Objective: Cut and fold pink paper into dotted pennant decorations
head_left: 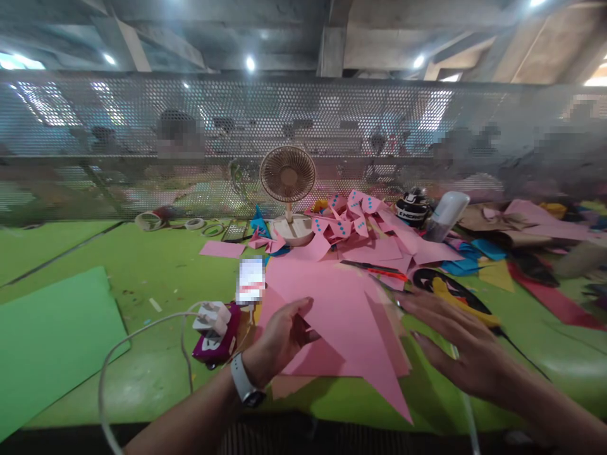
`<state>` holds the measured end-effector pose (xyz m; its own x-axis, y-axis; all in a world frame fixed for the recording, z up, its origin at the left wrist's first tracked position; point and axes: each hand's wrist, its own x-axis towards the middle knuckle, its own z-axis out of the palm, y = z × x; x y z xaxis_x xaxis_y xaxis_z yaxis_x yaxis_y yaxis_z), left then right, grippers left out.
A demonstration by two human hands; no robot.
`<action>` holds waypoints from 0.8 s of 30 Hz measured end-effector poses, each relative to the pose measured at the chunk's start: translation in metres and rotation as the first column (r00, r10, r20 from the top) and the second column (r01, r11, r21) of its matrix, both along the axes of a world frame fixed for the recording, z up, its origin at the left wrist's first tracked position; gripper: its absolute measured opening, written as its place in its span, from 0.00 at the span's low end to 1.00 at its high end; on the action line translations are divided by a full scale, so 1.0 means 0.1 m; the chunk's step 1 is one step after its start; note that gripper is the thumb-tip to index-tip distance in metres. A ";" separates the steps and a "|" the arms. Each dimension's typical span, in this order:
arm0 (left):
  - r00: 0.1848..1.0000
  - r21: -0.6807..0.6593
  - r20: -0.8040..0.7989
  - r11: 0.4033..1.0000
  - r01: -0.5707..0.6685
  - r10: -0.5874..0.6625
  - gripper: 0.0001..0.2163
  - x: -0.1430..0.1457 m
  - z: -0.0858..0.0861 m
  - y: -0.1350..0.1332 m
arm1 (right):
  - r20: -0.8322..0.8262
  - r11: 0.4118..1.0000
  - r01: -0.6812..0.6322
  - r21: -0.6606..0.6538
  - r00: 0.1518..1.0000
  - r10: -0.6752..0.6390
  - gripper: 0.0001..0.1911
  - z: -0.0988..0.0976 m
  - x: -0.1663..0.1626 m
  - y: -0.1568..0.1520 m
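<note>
My left hand (284, 332), with a pale watch (244, 379) on the wrist, grips the left edge of a pink paper sheet (353, 328). The thumb lies on top and the other fingers go partly underneath. One pointed corner of this sheet juts toward the table's front edge. More pink sheets (303, 364) lie stacked beneath it. To the right of the paper is my right hand (455, 344), its fingers stretched out and apart, holding nothing that I can see. Beyond the fingertips lies a slim red-and-black tool (379, 270).
A yellow-handled tool (459, 303) rests on a black dish (422, 278) by my right hand. Left are a purple power strip (215, 344), a phone (250, 279) and a green sheet (52, 354). Behind stand a small fan (288, 175), folded pink pieces (339, 227) and a mesh partition (203, 183).
</note>
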<state>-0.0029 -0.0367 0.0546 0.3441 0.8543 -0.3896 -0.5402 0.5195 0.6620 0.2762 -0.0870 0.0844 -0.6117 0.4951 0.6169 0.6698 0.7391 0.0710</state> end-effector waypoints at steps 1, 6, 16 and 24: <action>0.999 -0.006 0.012 1.000 0.031 -0.030 0.03 -0.03 0.04 0.02 | 0.039 0.999 0.047 0.005 0.998 -0.047 0.30 -0.03 0.01 0.08; 0.966 0.057 -0.015 0.964 0.260 -0.260 0.07 -0.04 0.04 0.11 | 0.297 0.992 -0.123 -0.018 0.947 0.122 0.34 -0.26 -0.20 0.32; 0.781 0.472 -0.581 0.877 0.093 0.230 0.19 -0.26 -0.33 0.40 | 0.164 0.765 -0.223 -0.604 0.905 0.393 0.31 -0.86 -0.43 0.49; 0.060 0.215 -0.875 0.276 0.937 0.480 0.29 -0.32 -0.37 0.12 | -0.172 0.647 -0.299 -0.701 0.952 0.254 0.20 -0.80 -0.47 0.59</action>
<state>-0.0350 -0.0246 0.0178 0.6867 0.7251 0.0515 0.6825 -0.6675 0.2978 0.2293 -0.0280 0.0041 -0.7714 0.6089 0.1848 0.4117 0.6990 -0.5847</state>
